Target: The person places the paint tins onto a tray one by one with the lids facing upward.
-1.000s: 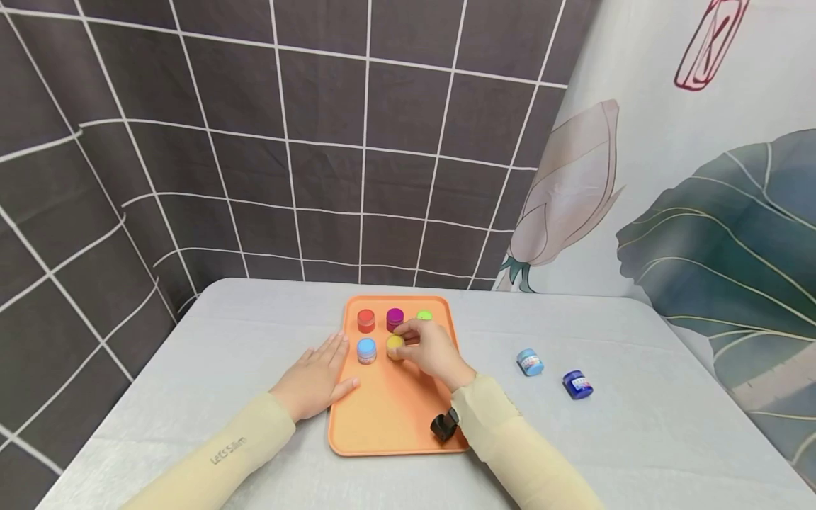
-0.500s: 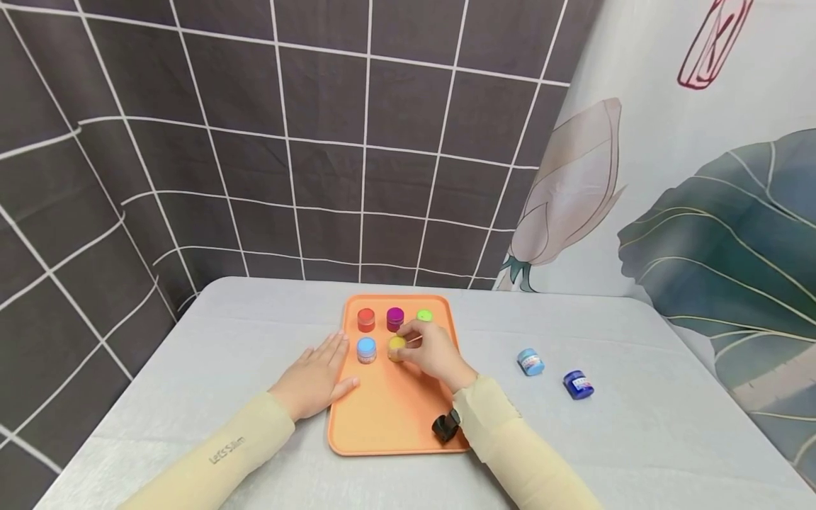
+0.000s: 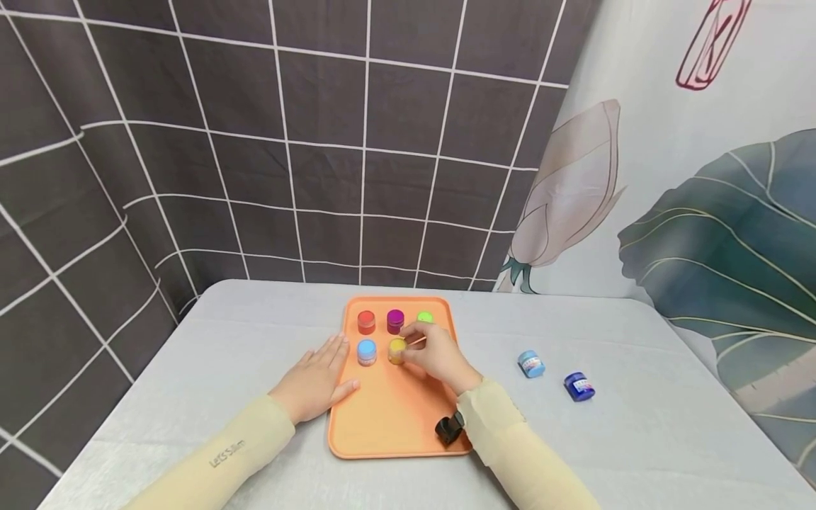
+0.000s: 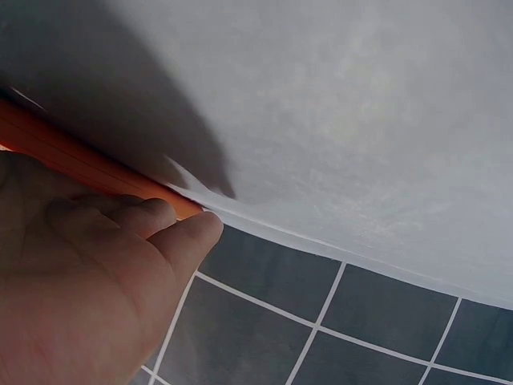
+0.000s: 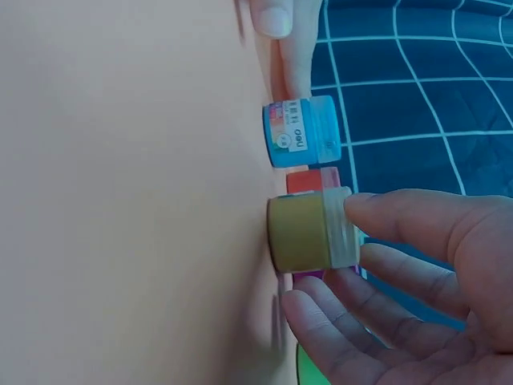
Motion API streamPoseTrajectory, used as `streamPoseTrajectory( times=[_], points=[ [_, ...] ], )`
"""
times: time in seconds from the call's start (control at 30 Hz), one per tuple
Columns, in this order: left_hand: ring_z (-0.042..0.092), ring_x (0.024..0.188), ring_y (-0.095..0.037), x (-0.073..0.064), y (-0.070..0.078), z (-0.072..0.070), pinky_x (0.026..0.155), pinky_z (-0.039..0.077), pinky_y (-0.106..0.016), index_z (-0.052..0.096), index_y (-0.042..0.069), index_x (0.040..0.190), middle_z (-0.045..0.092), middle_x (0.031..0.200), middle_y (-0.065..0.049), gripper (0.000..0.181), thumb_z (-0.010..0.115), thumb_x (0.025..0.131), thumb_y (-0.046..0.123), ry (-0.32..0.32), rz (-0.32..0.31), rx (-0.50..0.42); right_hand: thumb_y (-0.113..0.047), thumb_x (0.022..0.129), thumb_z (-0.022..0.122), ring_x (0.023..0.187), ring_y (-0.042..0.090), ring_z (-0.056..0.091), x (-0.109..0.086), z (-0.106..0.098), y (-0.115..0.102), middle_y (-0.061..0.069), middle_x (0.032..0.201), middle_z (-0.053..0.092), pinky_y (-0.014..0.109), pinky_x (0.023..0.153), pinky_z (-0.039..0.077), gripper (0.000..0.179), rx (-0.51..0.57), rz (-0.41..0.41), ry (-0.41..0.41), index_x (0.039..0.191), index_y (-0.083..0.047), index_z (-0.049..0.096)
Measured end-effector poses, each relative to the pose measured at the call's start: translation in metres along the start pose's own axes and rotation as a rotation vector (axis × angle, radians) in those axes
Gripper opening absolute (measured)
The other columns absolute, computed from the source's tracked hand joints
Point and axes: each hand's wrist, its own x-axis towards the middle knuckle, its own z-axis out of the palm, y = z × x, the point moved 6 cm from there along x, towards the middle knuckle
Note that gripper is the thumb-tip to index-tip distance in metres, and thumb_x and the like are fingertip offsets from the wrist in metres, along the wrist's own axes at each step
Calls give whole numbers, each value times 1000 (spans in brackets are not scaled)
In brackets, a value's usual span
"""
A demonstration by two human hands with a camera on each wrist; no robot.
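Note:
A yellow paint jar (image 3: 397, 352) stands upright on an orange tray (image 3: 376, 425). My right hand (image 3: 440, 358) is at its right side, thumb and fingers loosely spread about the lid. In the right wrist view the thumb tip overlaps the lid of the yellow jar (image 5: 300, 233), and the other fingertips lie just beside it; firm contact cannot be told. My left hand (image 3: 312, 379) lies flat, fingers straight, on the tray's left edge. Left of the yellow jar stands a light-blue jar (image 3: 366, 353). Behind are red (image 3: 366, 323), purple (image 3: 395, 321) and partly hidden green (image 3: 425, 317) jars.
Right of the tray, a light-blue jar (image 3: 531, 364) and a dark-blue jar (image 3: 579, 387) lie on their sides on the grey tablecloth (image 3: 637, 446). A dark checked curtain (image 3: 325, 177) hangs behind the table. A black wrist device (image 3: 449, 428) sits at the right cuff.
My right thumb and fingers have loosened from the yellow jar and drawn slightly right, showing more of it. The jar has shifted very slightly right. My left hand has stayed in place.

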Motion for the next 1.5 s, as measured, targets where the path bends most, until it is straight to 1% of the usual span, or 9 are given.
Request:
streamPoseTrajectory(
  times=[0.17,0.37,0.47,0.6,0.7,0.93,1.07,1.23,1.5],
  points=[
    [26,150,-41,-1,1,-2,117,27,-61,32,-11,153,28,162,-26,76,55,103,42,1,1,2,-2,86,76,90,23,69,-6,-10,-2,9,102,71,36,83,59,23,-10,-12,35,109,0,72],
    [26,150,-40,-1,2,-1,117,26,-61,32,-11,153,28,162,-26,76,55,104,42,-1,4,6,-2,90,73,83,20,68,-15,-25,3,9,99,71,32,67,61,21,2,22,71,110,2,71],
    [26,150,-40,0,1,0,118,26,-61,32,-11,153,28,162,-26,76,55,104,42,-2,5,12,-3,90,73,83,20,67,-19,-36,3,7,96,70,34,72,60,20,-51,12,100,109,1,71],
    [26,151,-40,0,0,2,118,26,-61,31,-11,153,27,162,-26,76,55,104,42,-1,5,14,-5,90,70,85,24,68,-24,-55,2,8,94,71,40,81,58,17,-180,-33,159,106,1,71],
    [25,151,-39,0,-1,4,118,26,-61,31,-11,153,27,162,-25,77,54,104,43,-3,5,14,-6,90,67,86,27,70,-29,-70,2,11,94,72,43,80,59,18,-244,-39,190,106,3,71],
    [26,151,-40,0,0,3,117,27,-61,31,-11,153,27,162,-25,77,55,104,42,1,7,15,-6,91,66,88,31,71,-42,-99,7,17,98,72,46,82,58,20,-297,-28,227,107,5,70],
    [27,150,-40,0,-1,3,117,27,-61,31,-11,153,27,162,-25,76,55,104,42,7,9,18,-7,91,67,92,35,70,-48,-112,11,20,101,71,49,84,57,22,-325,-7,217,109,6,69],
    [26,150,-40,1,-2,4,118,27,-61,31,-11,153,28,162,-25,77,55,104,43,8,8,16,-8,90,69,99,42,67,-52,-129,22,27,111,68,52,88,55,29,-379,60,167,114,8,67],
    [26,151,-40,2,-2,5,118,26,-61,30,-11,153,27,162,-26,77,55,104,42,7,6,17,-7,89,73,103,44,64,-56,-153,40,30,116,66,54,87,55,36,-427,163,102,118,12,64]
  ],
)
